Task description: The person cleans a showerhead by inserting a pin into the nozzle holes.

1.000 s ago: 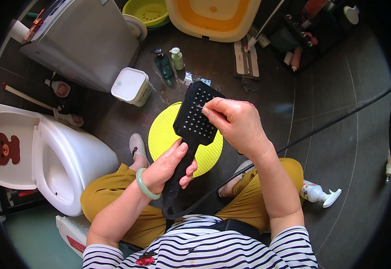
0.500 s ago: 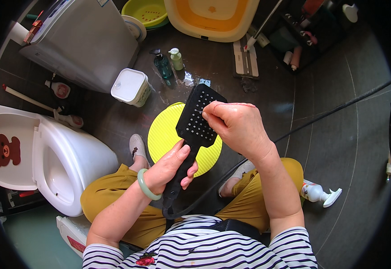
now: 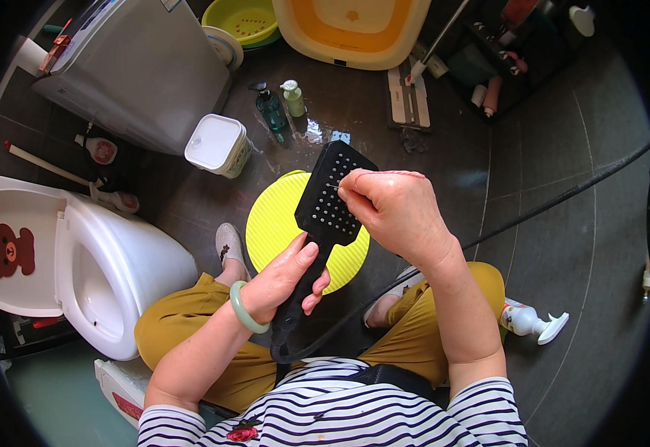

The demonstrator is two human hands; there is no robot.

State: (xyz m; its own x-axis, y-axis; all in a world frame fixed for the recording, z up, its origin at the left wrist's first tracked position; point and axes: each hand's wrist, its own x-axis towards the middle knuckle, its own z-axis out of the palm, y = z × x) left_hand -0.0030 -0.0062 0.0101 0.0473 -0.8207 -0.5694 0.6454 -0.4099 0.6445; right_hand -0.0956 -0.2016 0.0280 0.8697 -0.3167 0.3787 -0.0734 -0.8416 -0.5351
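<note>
A black handheld shower head (image 3: 334,195), its square face dotted with rows of pale nozzles, is tilted up in front of me. Around its handle wrap the fingers of my left hand (image 3: 284,279), and a pale green bangle sits on that wrist. My right hand (image 3: 396,205) is closed in a pinch over the nozzle face. A thin, pale needle (image 3: 332,185) sticks out from its fingertips and points at the nozzles; its tip is too small to make out. From the handle's lower end runs a black hose (image 3: 548,212), passing under my right forearm.
Below the shower head is a yellow ribbed round mat (image 3: 273,223). A white lidded tub (image 3: 217,145) and two pump bottles (image 3: 270,112) stand beyond it. The toilet (image 3: 116,261) is at left, a spray bottle (image 3: 526,319) by my right knee, a mop (image 3: 408,97) farther off.
The shower head and my left hand have shifted very slightly to the right. On the right side, the hose has moved a little. My right hand keeps its pinch at the nozzles.
</note>
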